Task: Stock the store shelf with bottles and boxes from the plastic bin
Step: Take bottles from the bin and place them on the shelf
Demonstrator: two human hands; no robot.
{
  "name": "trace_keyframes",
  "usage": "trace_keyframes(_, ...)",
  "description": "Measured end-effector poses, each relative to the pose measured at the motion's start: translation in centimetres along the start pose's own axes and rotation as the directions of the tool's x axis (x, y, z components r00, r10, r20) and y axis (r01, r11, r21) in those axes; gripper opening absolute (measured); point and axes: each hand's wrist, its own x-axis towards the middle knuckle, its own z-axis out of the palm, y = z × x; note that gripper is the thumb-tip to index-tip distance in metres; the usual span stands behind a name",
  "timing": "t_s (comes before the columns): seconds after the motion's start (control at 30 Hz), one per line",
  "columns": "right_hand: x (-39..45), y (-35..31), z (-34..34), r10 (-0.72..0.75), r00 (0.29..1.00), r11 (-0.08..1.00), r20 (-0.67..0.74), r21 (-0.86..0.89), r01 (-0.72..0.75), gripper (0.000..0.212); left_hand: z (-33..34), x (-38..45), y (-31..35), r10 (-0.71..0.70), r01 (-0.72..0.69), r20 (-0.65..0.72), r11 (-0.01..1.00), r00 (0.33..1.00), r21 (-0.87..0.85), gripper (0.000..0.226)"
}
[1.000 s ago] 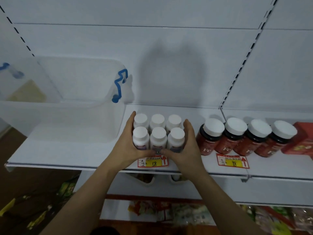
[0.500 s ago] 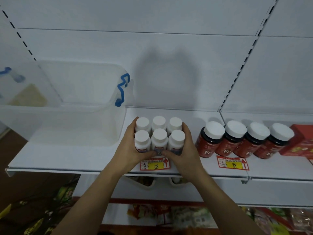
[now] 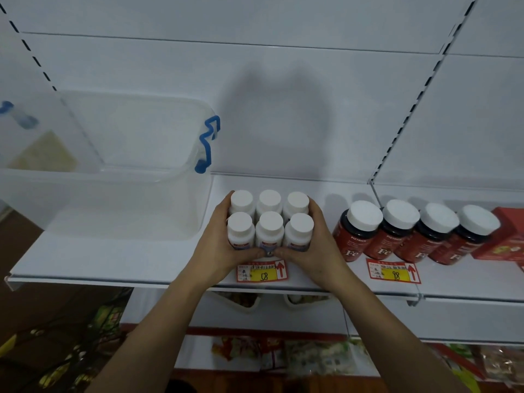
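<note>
Several small white bottles (image 3: 269,222) with white caps stand in two tight rows on the white shelf (image 3: 113,259). My left hand (image 3: 218,245) wraps the cluster's left side and my right hand (image 3: 314,245) wraps its right side, thumbs meeting in front. The clear plastic bin (image 3: 122,199) with a blue latch (image 3: 208,143) sits on the shelf to the left, apparently empty. Several dark red bottles (image 3: 357,239) with white caps line up on the right.
A red box (image 3: 507,239) stands at the far right past the red bottles. Red and yellow price tags (image 3: 262,272) hang on the shelf's front edge. A lower shelf holds packaged goods (image 3: 283,355). The white back panel rises behind.
Both hands have slid the bottle cluster a little farther back on the shelf and closed in tighter around it; the thumbs now nearly meet in front.
</note>
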Motion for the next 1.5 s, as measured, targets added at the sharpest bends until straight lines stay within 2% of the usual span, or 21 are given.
trace_keyframes(0.43, 0.2, -0.2, 0.5, -0.02, 1.0, 1.0, -0.005, -0.014, 0.02, 0.102, -0.5, -0.5, 0.3, -0.029, 0.03, 0.012, 0.998, 1.0, -0.061, 0.107)
trace_keyframes(0.53, 0.2, -0.4, 0.6, -0.028, 1.0, 1.0, -0.009, -0.011, 0.028, 0.099, -0.6, -0.5, 0.4, -0.033, 0.033, 0.009, 0.998, 0.999, -0.06, 0.1)
trace_keyframes(0.87, 0.3, -0.6, 1.1, -0.051, 0.999, 0.999, 0.001, -0.013, 0.051, 0.098, -1.0, -0.8, 0.3, -0.02, 0.019, -0.031, 1.0, 0.999, -0.024, 0.097)
trace_keyframes(1.5, 0.2, -0.5, 1.1, -0.071, 0.997, 0.996, -0.021, -0.059, 0.069, 0.096, -0.9, -0.8, 0.0, -0.02, 0.02, -0.006, 1.0, 1.0, -0.023, 0.101)
